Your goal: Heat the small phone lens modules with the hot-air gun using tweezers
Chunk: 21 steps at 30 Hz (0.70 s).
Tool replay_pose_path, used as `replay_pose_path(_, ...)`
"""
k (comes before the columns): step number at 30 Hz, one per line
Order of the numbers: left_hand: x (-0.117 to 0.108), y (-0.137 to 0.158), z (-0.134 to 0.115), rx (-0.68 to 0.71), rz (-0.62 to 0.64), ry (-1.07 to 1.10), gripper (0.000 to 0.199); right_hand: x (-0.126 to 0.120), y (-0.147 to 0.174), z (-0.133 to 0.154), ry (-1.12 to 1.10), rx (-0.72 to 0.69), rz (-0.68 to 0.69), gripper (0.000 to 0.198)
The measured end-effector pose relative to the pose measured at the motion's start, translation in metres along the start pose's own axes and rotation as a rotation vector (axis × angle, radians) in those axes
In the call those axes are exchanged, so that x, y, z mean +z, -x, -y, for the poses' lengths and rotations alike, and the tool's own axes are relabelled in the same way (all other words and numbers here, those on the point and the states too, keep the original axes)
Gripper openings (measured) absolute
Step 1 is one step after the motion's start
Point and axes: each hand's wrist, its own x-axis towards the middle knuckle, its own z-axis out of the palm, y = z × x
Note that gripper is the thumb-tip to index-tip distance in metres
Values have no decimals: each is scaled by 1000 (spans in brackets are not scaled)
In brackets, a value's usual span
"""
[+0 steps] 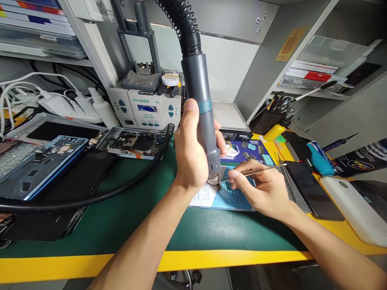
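My left hand (192,155) is wrapped round the grey handle of a hot air gun (196,76), which points nozzle-down. Between thumb and fingers, my right hand (266,187) pinches a pair of metal tweezers (254,171). The tweezer tips reach to a small part right beside the nozzle (213,178); the nozzle and hand partly hide it, so I cannot make out what it is. Beneath lies a blue and white printed sheet (232,198) on the green mat (208,229).
A hot air station (145,106) stands at the back, and its black hose (136,177) crosses the left side. Opened phones (57,161) and a circuit board in a tray (133,143) lie left. On the right are a dark phone (314,189), a white device (356,209) and a yellow bottle (273,132).
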Motion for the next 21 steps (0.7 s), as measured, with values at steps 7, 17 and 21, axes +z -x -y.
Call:
replay_pose_path(7,1,1,-3,-12,-5,-9,57,0,1,-1,6,28,6,20)
replay_pose_path(17,2,1,-4,-36,-4,-29,54,0,1,-1,-7,29,20,18)
replay_pose_path(21,1,1,-4,-41,-7,-13,53,0,1,-1,-10,29,14,18)
